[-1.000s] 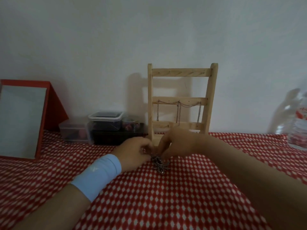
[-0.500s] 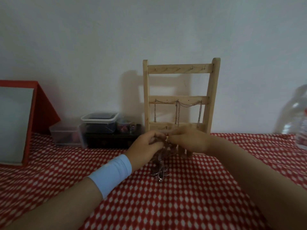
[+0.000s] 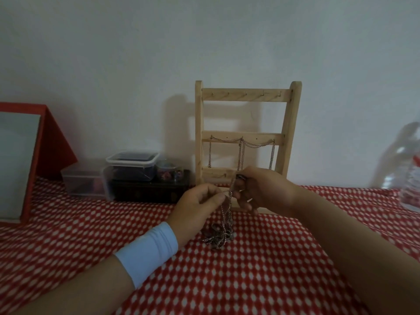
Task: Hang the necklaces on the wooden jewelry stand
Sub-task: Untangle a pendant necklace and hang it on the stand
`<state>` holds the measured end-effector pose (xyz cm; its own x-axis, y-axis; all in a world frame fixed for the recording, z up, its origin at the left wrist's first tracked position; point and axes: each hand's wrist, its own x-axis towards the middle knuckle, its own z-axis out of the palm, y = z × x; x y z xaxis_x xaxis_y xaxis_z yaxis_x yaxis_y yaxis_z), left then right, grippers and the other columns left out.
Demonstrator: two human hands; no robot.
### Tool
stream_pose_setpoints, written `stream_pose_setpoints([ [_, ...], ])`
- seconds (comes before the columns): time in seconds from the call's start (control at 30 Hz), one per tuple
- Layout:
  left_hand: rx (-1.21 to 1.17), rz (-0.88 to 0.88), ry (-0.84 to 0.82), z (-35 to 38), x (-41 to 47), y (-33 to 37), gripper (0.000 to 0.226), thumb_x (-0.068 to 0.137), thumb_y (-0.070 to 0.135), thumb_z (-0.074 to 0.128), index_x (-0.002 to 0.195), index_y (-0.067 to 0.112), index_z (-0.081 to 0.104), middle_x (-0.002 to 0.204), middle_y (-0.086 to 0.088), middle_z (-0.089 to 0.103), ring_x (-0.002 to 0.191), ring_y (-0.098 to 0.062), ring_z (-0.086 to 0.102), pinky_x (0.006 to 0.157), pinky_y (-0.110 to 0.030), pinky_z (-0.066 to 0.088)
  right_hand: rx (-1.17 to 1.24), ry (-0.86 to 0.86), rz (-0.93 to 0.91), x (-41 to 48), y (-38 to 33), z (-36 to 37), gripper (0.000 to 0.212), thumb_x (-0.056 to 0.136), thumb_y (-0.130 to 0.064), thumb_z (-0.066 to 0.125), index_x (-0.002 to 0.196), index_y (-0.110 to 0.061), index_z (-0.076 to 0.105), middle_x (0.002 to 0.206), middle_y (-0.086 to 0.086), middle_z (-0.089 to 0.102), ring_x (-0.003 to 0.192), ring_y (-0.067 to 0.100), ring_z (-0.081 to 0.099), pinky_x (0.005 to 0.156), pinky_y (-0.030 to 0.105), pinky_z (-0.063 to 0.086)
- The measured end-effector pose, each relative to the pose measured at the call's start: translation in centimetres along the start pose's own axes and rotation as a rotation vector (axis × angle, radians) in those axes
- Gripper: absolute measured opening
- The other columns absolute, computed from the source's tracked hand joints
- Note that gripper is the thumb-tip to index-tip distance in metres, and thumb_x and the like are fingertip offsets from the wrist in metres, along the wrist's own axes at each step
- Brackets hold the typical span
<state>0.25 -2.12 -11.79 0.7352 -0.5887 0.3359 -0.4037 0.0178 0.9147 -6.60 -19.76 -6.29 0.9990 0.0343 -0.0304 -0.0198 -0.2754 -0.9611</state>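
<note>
From the head camera, both hands meet just in front of the foot of the wooden stand (image 3: 293, 123). The left hand (image 3: 195, 208), with a pale blue wristband (image 3: 147, 251) behind it, pinches a thin silver necklace (image 3: 227, 212) between thumb and forefinger. The right hand (image 3: 263, 192) has its fingers curled and grips the same chain a little higher, close to the stand's lowest bar. From the two hands the necklace drops down in several strands, and its lower part lies in a loose heap on the red-and-white checked tablecloth (image 3: 250, 280), just beside the left wrist.

The stand is upright against the white wall. Its top bar has bare hooks, while other chains (image 3: 241, 153) are draped along the middle bar, with their ends hanging down.

To the left of the stand, by the wall, is a cluster of plastic boxes (image 3: 131, 167); further left, a red-framed mirror (image 3: 52, 142) leans back. A clear bottle (image 3: 406, 164) sits at the right edge, well apart from the hands.
</note>
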Motion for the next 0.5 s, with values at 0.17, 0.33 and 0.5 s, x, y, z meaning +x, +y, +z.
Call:
stream_pose_setpoints([
  [0.17,-0.353,-0.103,-0.036,-0.3,0.0,0.3,0.030,0.097,0.012,0.052,0.073,0.017,0.068,0.075,-0.006,0.064,0.075,-0.019,0.061,0.073,-0.032,0.052,0.021,-0.052,-0.059,0.0,0.6,-0.5,0.031,0.104,-0.034,0.042,0.088,-0.009,0.053,0.077,0.002,0.057,0.064,0.017,0.051,0.059,0.032,0.040],
  [0.33,-0.637,-0.256,-0.118,-1.2,0.5,1.7,0.018,0.080,0.022,0.057,0.083,0.006,0.065,0.062,-0.002,0.056,0.057,-0.016,0.052,0.058,-0.026,0.045,-0.066,-0.116,-0.078,-0.1,0.5,-0.8,0.034,0.097,-0.036,0.049,0.097,-0.003,0.058,0.083,0.003,0.059,0.068,0.018,0.054,0.063,0.032,0.042],
  [0.5,-0.831,-0.296,-0.171,-2.1,0.6,1.5,0.027,0.089,0.011,0.044,0.099,0.005,0.068,0.066,-0.003,0.056,0.056,-0.014,0.052,0.063,-0.030,0.047,-0.084,-0.140,-0.066,-0.4,0.1,-0.7,0.024,0.094,-0.032,0.051,0.082,-0.014,0.061,0.080,0.006,0.062,0.064,0.020,0.055,0.060,0.033,0.043],
])
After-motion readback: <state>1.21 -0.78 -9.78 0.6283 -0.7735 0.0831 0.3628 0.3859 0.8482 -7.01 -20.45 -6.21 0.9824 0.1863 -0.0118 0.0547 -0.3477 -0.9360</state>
